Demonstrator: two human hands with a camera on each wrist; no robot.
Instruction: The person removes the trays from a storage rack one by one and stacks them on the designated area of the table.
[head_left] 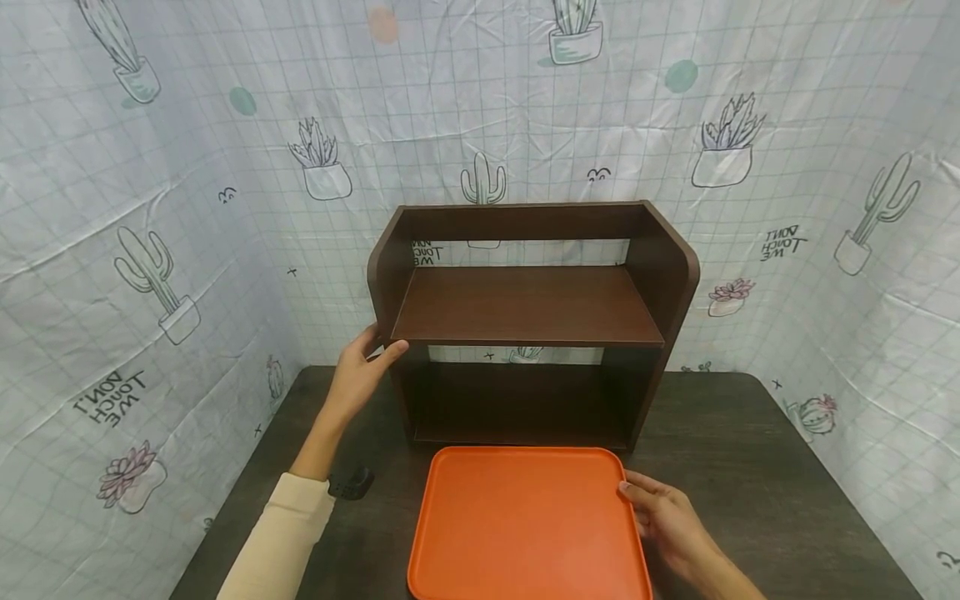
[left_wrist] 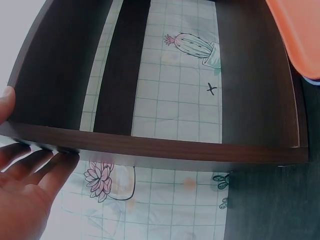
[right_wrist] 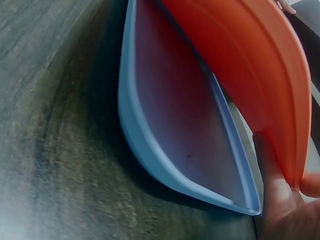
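Observation:
A dark brown two-tier shelf point(head_left: 525, 304) stands on the table. My left hand point(head_left: 358, 379) grips its left side panel, thumb over the front edge and fingers along the outer face, as the left wrist view also shows. My right hand point(head_left: 667, 517) pinches the right rim of an orange tray point(head_left: 528, 525) in front of the shelf, thumb on top and fingers underneath. In the right wrist view the orange tray is tilted up from a light blue tray point(right_wrist: 175, 125), which lies on the table beneath it. From the head view the blue tray is hidden.
The dark wood-grain table point(head_left: 735, 467) extends to both sides of the shelf. A white curtain point(head_left: 262, 167) printed with cacti and a grid encloses the back and sides. A black strap point(head_left: 351, 483) with a small device sits at the left wrist.

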